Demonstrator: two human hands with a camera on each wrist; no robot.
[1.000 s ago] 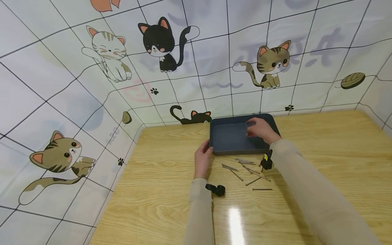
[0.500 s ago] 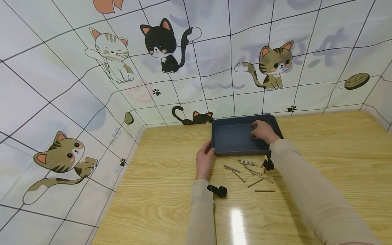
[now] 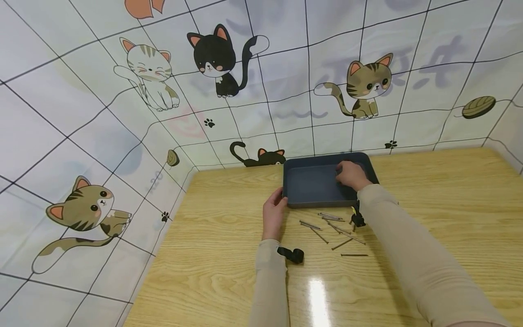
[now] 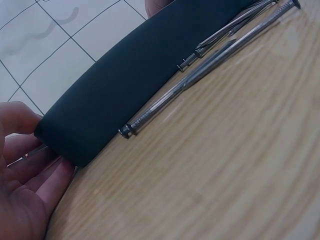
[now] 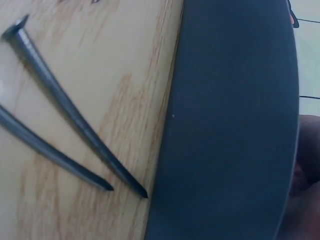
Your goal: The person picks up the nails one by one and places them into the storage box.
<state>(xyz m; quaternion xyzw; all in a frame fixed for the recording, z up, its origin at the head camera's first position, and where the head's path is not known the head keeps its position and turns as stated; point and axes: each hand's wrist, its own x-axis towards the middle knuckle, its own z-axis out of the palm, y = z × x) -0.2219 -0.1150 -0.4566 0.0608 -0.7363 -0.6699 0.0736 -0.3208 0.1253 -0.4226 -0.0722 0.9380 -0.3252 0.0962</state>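
Broadly, the worktop is walled at the back and left by a cat-print backdrop, with bare wood open to the right and toward the person. Near the back wall sits a dark tray. Both arms reach forward in beige sleeves. The right hand lies over the tray's right side, fingers bent down inside it; whether they pinch anything I cannot tell. The left hand rests at the tray's near-left corner, its fingers relaxed and spread, fingertips touching the wall there. Just in front of the tray's near edge the nails lie scattered, two pointing at the wall and one alongside it. A small black strap piece lies beside the left sleeve.
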